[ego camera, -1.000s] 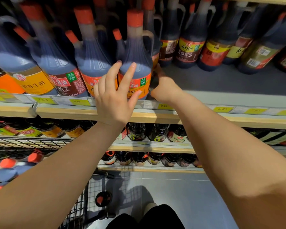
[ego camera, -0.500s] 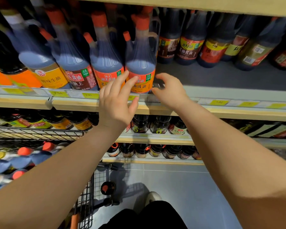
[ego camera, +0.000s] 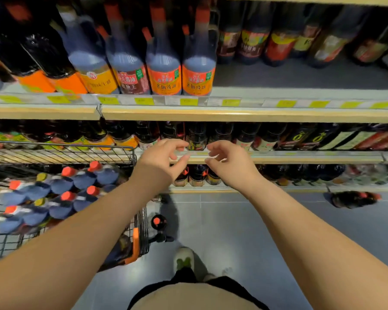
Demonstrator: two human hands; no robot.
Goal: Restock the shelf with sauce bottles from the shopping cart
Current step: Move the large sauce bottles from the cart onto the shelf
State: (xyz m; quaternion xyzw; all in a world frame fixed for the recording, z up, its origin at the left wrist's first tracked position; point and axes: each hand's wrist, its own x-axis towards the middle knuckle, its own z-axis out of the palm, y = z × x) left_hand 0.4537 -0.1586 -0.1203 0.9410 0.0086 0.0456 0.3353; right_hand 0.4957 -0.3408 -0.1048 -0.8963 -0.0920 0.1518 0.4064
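Status: mid-task, at a guess. Grey-decked upper shelf with wooden lip (ego camera: 300, 79), top of frame: front row filled at left and centre with dark plastic sauce jugs, red-capped, orange-labelled (ego camera: 198, 70). Bare deck just right of the last jug, only a back row there, so room for more.

Plenty left to move. Wire shopping cart with orange trim (ego camera: 131, 153), lower left, loaded with a heap of dark cart bottles with red and yellow caps (ego camera: 61, 198).

Left hand (ego camera: 164, 159) and right hand (ego camera: 229, 163), mid-frame, in front of the lower shelves: holding nothing, fingers loosely curled, thumbs apart from fingertips. Near each other, not touching.

Orientation: sauce jugs on the shelf upright, long axis vertical, caps up, labels facing out. Cart bottles on their sides, long axes roughly level, caps mostly toward left and upper left of frame.

Also one dark floor bottle on the grey tiles (ego camera: 354, 199), right of frame, lying flat, red cap to the right; blurred.

Likely next: reach left into the cart.
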